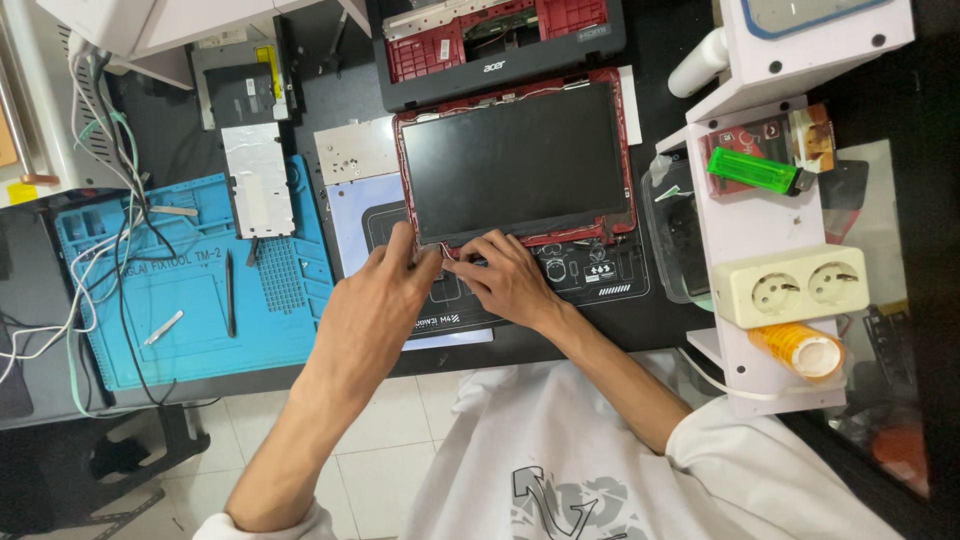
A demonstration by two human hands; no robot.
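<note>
A dark laptop screen panel (515, 160) lies in a red lid frame (628, 150) on a black mat on the desk. My left hand (375, 305) rests at the panel's near left corner, fingertips pressed on the frame's lower edge. My right hand (505, 275) sits beside it, fingertips pinching something small at the same lower edge; what it pinches is too small to tell. The two hands nearly touch. The laptop's base (495, 55), black with red inner parts showing, stands open behind the screen.
A blue repair mat (190, 290) with tweezers and a thin tool lies at left, crossed by cables. Metal drive parts (255, 175) sit behind it. At right a white shelf (750, 215) holds a green lighter (752, 170), a double socket (795, 285) and orange tape (800, 348).
</note>
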